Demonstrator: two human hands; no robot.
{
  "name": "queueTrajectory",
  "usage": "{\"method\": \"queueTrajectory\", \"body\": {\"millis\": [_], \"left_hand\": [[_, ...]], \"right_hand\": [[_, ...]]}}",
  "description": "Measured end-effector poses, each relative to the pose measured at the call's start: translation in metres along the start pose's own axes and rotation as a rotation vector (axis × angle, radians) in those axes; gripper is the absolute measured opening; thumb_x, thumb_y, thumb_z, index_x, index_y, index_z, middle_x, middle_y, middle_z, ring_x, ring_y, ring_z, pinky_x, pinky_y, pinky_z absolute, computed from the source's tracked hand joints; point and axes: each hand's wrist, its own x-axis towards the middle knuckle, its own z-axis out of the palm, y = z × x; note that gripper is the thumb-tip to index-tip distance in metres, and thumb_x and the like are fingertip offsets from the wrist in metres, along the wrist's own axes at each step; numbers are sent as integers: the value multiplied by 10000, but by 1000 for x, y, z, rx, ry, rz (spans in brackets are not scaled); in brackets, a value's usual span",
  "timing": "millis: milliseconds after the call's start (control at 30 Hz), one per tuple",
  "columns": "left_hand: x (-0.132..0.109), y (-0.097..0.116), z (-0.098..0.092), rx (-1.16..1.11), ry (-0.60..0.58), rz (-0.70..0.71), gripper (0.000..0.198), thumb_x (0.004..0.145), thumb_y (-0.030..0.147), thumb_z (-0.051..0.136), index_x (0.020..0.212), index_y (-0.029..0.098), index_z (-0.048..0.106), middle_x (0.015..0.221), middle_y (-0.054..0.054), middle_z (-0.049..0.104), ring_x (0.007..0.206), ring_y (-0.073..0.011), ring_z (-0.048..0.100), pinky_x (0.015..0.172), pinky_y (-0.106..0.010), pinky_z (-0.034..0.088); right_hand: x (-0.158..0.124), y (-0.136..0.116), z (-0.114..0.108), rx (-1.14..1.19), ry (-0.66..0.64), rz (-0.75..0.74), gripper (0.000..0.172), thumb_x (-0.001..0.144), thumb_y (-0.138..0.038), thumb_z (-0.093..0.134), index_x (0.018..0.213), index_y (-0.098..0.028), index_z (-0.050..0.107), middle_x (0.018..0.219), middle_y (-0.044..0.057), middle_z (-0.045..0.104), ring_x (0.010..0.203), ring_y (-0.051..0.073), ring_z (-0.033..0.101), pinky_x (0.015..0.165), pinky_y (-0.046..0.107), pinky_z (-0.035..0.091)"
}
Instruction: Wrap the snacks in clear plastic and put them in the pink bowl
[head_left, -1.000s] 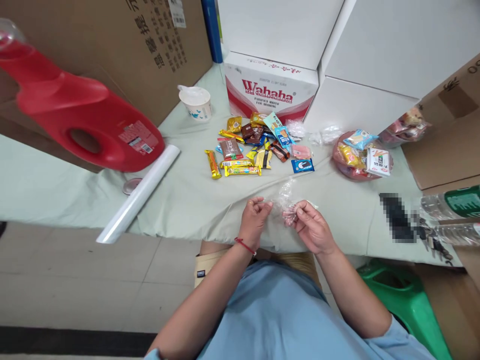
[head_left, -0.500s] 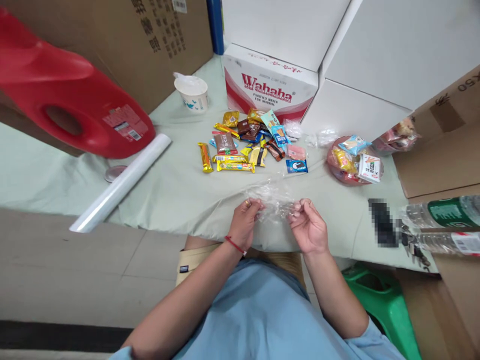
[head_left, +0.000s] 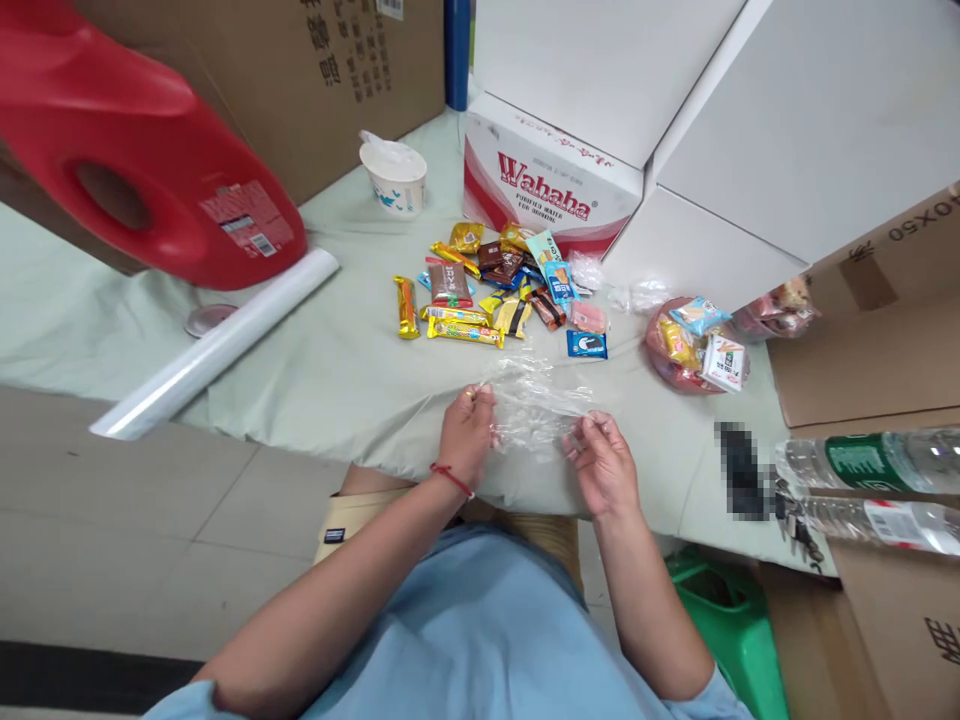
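A thin clear plastic bag (head_left: 531, 405) is stretched between my two hands above the front edge of the cloth-covered table (head_left: 300, 380). My left hand (head_left: 469, 430) pinches its left side; a red string circles that wrist. On the other side, my right hand (head_left: 602, 462) grips the bag between thumb and fingers. Beyond the bag lies a pile of wrapped snacks (head_left: 450, 285), with yellow bars at its front and a small blue packet (head_left: 586, 344) at its right. Crumpled clear plastic (head_left: 637, 295) rests right of the pile.
Left are a red jug (head_left: 172, 170), a plastic roll (head_left: 217, 345) and a paper cup (head_left: 394, 175). A Wahaha box (head_left: 551, 180) stands behind the snacks. To the right are a filled snack bag (head_left: 679, 350), keys (head_left: 802, 535) and bottles (head_left: 866, 462). A green stool (head_left: 742, 640) is below.
The bag is spread wider between my hands, its upper edge pulled into a line. The view has shifted a little. My grip on both sides is kept.
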Motion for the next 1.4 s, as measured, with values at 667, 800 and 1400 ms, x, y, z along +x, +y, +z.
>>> {"method": "queueTrajectory", "body": {"millis": [667, 800, 1400], "left_hand": [[-5, 78, -89, 1673, -121, 478, 633, 815, 353, 639, 1403, 137, 547, 1482, -248, 486, 1356, -467, 406, 1002, -571, 413], [-4, 89, -75, 1798, -294, 575, 632, 807, 148, 583, 1432, 230, 530, 1477, -195, 507, 1365, -419, 411, 1027, -568, 387], [34, 46, -61, 1559, -79, 389, 457, 956, 536, 466, 891, 173, 735, 995, -169, 665, 1065, -349, 571, 880, -455, 470]], "right_hand": [[39, -41, -50, -572, -221, 82, 573, 759, -740, 726, 1033, -240, 780, 1115, 96, 752, 1021, 238, 668, 796, 339, 556], [61, -33, -26, -547, -221, 146, 575, 768, -759, 696, 952, -220, 775, 924, 88, 764, 833, 208, 672, 689, 309, 539], [56, 4, 3, -612, -340, -275, 200, 819, -422, 754, 865, -227, 748, 893, 18, 695, 846, 178, 610, 821, 305, 449]]}}
